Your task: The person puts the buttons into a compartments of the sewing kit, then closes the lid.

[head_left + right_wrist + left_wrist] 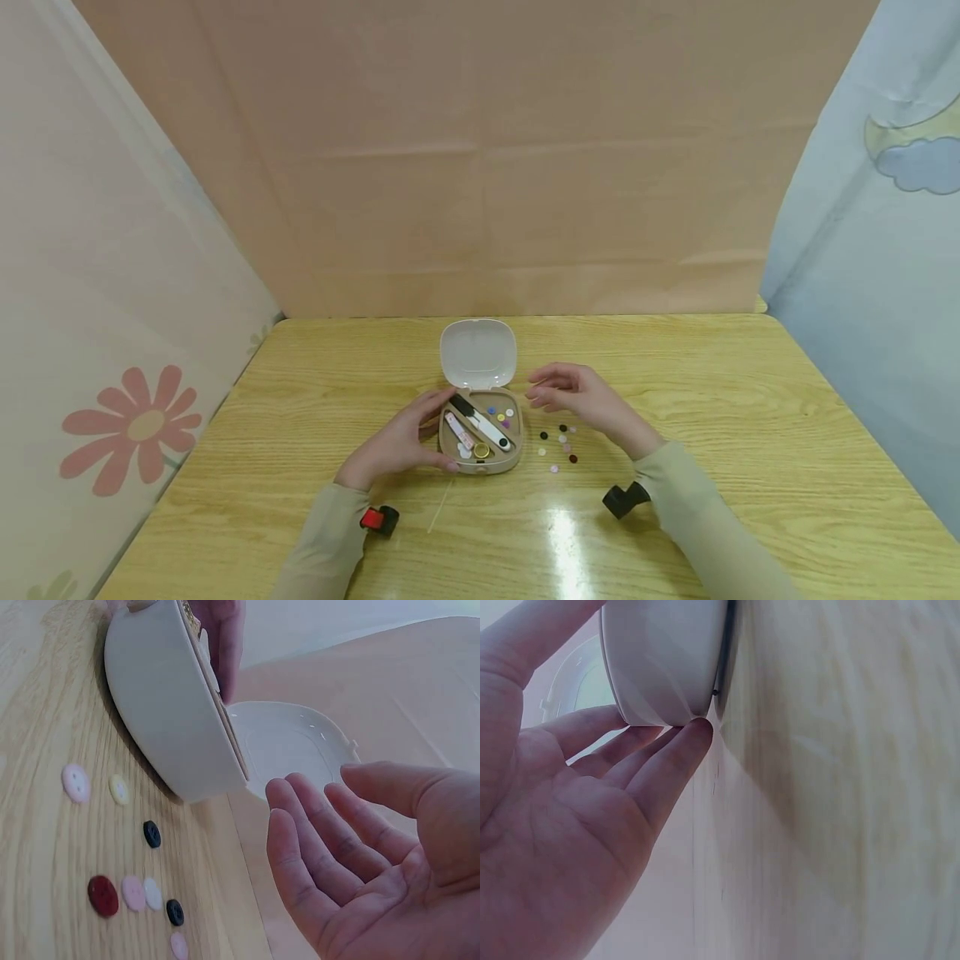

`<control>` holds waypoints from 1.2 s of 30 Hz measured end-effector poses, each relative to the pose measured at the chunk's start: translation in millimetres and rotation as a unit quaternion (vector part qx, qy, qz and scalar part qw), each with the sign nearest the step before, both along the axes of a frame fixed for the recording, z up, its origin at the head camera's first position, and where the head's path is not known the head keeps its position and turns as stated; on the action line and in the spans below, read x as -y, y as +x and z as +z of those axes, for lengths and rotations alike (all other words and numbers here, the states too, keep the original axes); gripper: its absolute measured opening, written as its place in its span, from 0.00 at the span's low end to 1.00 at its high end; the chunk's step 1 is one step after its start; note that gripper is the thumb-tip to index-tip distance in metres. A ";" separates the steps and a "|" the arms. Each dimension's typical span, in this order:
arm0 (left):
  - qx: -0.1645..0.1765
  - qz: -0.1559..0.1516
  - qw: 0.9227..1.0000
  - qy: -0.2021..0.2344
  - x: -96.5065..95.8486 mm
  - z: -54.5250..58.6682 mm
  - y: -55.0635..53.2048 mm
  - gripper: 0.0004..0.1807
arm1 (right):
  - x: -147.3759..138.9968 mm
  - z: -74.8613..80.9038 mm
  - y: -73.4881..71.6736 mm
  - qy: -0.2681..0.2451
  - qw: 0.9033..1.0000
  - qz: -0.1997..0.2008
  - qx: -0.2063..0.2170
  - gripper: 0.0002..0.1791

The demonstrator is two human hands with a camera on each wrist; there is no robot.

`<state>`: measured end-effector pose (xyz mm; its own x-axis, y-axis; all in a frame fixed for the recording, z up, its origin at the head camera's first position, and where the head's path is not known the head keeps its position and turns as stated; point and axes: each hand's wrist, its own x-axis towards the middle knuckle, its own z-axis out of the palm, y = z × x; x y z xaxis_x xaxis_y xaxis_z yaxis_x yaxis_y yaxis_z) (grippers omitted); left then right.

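A small beige sewing box (480, 468) stands on the table with its pale lid (478, 354) raised. My left hand (397, 440) holds the box by its left side, thumb at the front corner and fingertips against the wall (660, 667). Inside lie a long white tool with a black end (483, 427), a pink-and-white strip (459, 432), a gold round piece (482, 451) and several coloured buttons (501, 417). My right hand (573, 396) hovers just right of the box, palm turned toward it, fingers loosely bent and holding nothing (375, 862).
Several loose buttons lie on the table right of the box, among them a dark red button (103, 895), a yellow button (118, 789) and a black button (152, 834). A thin pale stick (442, 504) lies in front of the box. A peach backdrop (480, 167) rises behind the table.
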<state>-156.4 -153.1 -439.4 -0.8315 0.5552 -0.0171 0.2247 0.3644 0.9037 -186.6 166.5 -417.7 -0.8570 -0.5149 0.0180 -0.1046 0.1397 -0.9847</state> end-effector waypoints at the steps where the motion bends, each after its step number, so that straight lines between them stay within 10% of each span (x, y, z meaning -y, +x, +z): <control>1: 0.000 -0.001 1.000 0.000 0.1 0.0 0.1 0.59 | -1.7 0.3 0.7 0.004 1.000 0.000 -0.002 0.22; 36: 0.002 -0.012 1.000 0.027 1.0 -1.2 -1.5 0.58 | -52.9 -8.3 9.8 0.057 0.998 -0.030 0.003 0.22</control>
